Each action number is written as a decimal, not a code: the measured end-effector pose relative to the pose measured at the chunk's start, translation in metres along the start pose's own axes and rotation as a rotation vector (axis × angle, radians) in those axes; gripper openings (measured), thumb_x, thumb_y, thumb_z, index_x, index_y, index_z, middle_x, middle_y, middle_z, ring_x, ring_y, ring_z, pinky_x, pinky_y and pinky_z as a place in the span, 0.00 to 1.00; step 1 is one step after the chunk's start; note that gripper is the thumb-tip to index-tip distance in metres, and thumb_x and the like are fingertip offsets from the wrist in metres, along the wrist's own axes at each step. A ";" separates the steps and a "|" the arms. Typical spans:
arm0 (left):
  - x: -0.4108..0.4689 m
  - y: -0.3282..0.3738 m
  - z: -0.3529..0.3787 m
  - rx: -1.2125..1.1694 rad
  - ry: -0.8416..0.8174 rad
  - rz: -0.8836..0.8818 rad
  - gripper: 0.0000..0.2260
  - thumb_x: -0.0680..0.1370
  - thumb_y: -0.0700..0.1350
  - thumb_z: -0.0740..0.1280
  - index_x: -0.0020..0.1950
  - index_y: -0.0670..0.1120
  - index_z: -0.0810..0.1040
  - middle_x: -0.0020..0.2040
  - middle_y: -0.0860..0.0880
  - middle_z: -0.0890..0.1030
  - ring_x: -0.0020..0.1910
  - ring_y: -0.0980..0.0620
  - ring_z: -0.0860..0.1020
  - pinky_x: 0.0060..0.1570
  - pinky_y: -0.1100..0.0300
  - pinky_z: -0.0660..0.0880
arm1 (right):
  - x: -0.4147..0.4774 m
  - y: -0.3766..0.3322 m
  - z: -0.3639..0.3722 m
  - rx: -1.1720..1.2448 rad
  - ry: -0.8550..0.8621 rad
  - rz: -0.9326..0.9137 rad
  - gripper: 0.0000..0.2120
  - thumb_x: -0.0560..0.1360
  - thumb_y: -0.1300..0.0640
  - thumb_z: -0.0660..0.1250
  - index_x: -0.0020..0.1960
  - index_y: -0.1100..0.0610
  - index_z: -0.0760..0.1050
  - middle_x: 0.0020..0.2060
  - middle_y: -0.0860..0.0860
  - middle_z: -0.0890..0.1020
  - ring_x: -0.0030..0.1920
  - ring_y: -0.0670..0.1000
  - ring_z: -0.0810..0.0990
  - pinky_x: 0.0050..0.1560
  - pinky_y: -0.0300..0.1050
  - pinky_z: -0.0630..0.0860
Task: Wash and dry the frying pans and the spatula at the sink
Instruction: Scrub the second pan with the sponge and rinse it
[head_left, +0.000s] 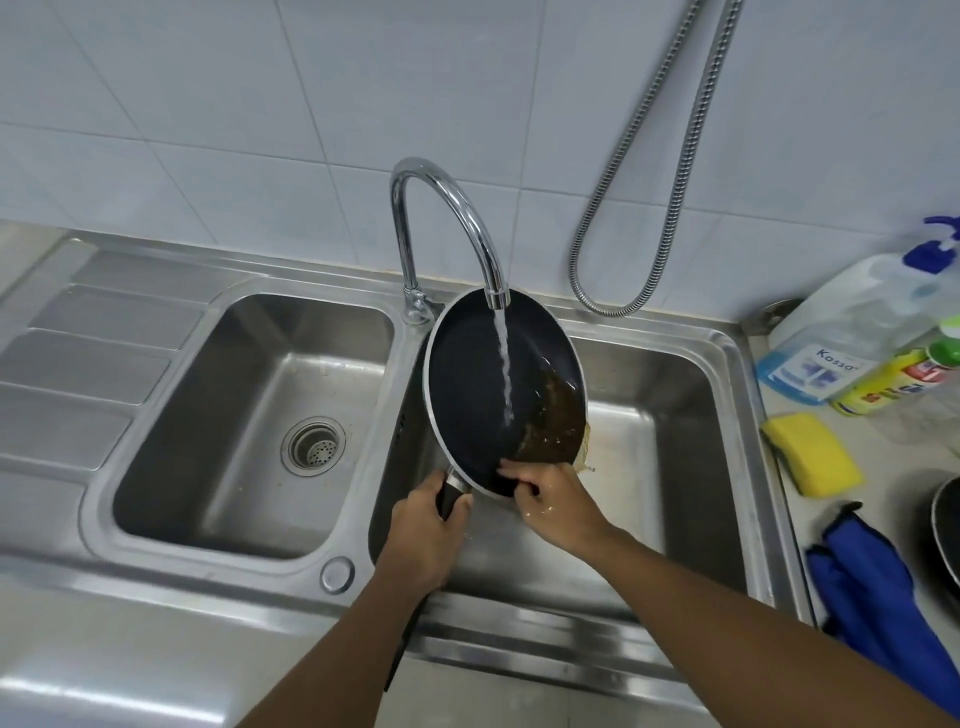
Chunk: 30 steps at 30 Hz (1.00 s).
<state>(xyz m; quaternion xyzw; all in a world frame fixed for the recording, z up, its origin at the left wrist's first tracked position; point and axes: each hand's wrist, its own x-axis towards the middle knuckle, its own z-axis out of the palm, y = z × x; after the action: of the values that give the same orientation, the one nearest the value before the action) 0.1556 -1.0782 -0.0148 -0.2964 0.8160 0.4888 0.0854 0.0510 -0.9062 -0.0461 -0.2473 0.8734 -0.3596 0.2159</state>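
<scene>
Here, nearest the camera, two bare forearms reach in over the front rim of a steel double sink. The left hand has its grip clenched round the black handle of a frying pan; the handle's far end shows just past the knuckles. The right hand is wet, fingers curled over the pan's near rim, pinching it, w/ the fingertips inside the pan.

The pan sits tilted over the right basin, inside facing the camera, held above the basin floor. Brown dirty water pools in its lower right part & some spills over the rim there. A stream of water from the faucet hits the dark nonstick face near the middle. The left basin holds only a drain strainer.

On the surface at right, near to far: a blue cloth, the edge of a second dark pan cut off by the frame, a yellow sponge, then soap bottles by the wall. A metal hose hangs against the white tiles behind. No spatula can be made out.
</scene>
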 end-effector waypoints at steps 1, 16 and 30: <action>0.000 0.003 0.000 0.002 0.000 0.002 0.11 0.81 0.56 0.66 0.62 0.58 0.77 0.45 0.45 0.82 0.42 0.44 0.82 0.44 0.47 0.82 | 0.002 -0.006 0.005 0.022 -0.012 -0.038 0.19 0.79 0.64 0.61 0.66 0.54 0.80 0.68 0.45 0.77 0.53 0.37 0.80 0.62 0.31 0.73; -0.005 0.019 0.004 0.004 0.067 0.010 0.17 0.81 0.56 0.65 0.69 0.56 0.74 0.50 0.46 0.82 0.50 0.45 0.81 0.56 0.43 0.81 | 0.045 -0.017 0.001 -0.041 -0.204 0.308 0.32 0.85 0.43 0.51 0.82 0.56 0.46 0.82 0.53 0.44 0.81 0.59 0.50 0.79 0.55 0.54; -0.014 0.020 0.007 -0.047 0.019 0.082 0.12 0.79 0.56 0.66 0.62 0.59 0.77 0.41 0.51 0.83 0.44 0.44 0.83 0.48 0.42 0.83 | 0.093 -0.045 -0.021 0.049 0.038 0.255 0.34 0.86 0.45 0.47 0.80 0.59 0.32 0.78 0.54 0.29 0.78 0.54 0.29 0.78 0.54 0.32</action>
<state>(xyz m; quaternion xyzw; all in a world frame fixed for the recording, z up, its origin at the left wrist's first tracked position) 0.1546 -1.0598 0.0032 -0.2694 0.8166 0.5080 0.0505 -0.0217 -0.9775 -0.0180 -0.1220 0.8928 -0.3548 0.2495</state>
